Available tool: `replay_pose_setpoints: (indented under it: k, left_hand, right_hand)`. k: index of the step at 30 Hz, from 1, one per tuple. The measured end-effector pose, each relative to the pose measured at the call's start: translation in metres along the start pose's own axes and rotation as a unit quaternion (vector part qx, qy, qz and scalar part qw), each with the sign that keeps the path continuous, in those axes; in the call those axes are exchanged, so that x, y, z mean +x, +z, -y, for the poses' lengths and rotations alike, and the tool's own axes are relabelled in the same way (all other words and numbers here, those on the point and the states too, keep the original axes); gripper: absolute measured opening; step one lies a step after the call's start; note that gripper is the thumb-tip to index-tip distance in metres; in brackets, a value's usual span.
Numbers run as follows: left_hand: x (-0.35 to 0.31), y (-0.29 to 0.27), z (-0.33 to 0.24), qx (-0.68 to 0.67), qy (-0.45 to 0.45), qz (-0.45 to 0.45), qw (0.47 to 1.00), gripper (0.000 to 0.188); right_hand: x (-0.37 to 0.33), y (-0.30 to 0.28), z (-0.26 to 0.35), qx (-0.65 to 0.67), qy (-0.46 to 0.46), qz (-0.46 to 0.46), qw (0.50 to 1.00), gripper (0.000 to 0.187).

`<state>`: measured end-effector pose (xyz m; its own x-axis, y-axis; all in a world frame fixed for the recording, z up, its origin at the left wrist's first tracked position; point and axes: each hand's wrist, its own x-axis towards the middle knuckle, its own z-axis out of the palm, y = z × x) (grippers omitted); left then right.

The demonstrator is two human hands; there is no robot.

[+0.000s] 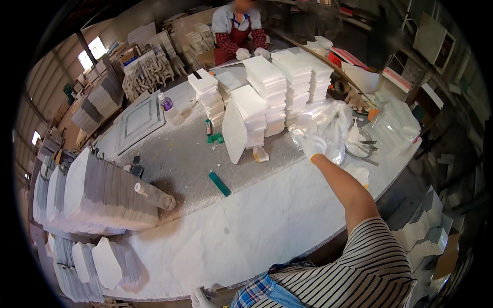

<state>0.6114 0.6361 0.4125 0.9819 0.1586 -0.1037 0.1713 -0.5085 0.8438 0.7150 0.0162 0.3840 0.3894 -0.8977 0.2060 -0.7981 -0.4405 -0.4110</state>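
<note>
My right hand (pixel 314 147), in a white glove with a yellow cuff, reaches across the table to a heap of clear plastic bags (pixel 328 119). Its fingers seem closed on the crinkled plastic, though they blend into it. At the near table edge, my left hand (pixel 202 299), also white-gloved, shows only in part; its fingers are mostly cut off by the frame. Tall stacks of white tiles (pixel 265 77) rise just beyond the plastic. One angled tile (pixel 234 134) leans upright against the nearest stack. A metal bowl (pixel 360 148) with a white cloth sits right of my hand.
Grey-white tiles (pixel 105 192) stand in rows at left, beside a clear bottle (pixel 155 196). A green block (pixel 220 184) lies mid-table. A purple-labelled bottle (pixel 165 101) stands farther back. Across the table is a gloved co-worker (pixel 239 36). More plastic sheets (pixel 393 123) lie at right.
</note>
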Motion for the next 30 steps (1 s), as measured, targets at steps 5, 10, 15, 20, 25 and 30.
replay_pose_setpoints:
  k: [5,10,15,20,25,30]
  left_hand:
    - [0.015,0.025,-0.014,-0.158,-0.150,0.048,0.975,0.034]
    - [0.018,0.043,-0.018,-0.188,-0.145,0.087,0.968,0.040]
    - [0.025,0.055,-0.020,-0.213,-0.192,0.102,0.953,0.039]
    - [0.049,0.072,-0.016,-0.202,-0.039,0.107,0.973,0.030]
    - [0.051,0.075,-0.058,-0.229,-0.008,0.154,0.961,0.028]
    - [0.061,0.088,-0.089,-0.180,0.013,0.257,0.949,0.029]
  right_hand:
    - [0.021,0.003,0.006,-0.069,0.058,0.076,0.993,0.068]
    - [0.048,0.055,-0.036,-0.082,0.017,0.083,0.993,0.051]
    - [0.040,0.040,-0.037,-0.068,-0.032,0.059,0.995,0.032]
    - [0.035,0.029,-0.035,-0.053,-0.036,0.001,0.998,0.039]
    - [0.021,-0.001,-0.034,0.025,-0.002,-0.019,1.000,0.037]
    - [-0.012,-0.043,-0.022,0.120,-0.075,-0.136,0.980,0.028]
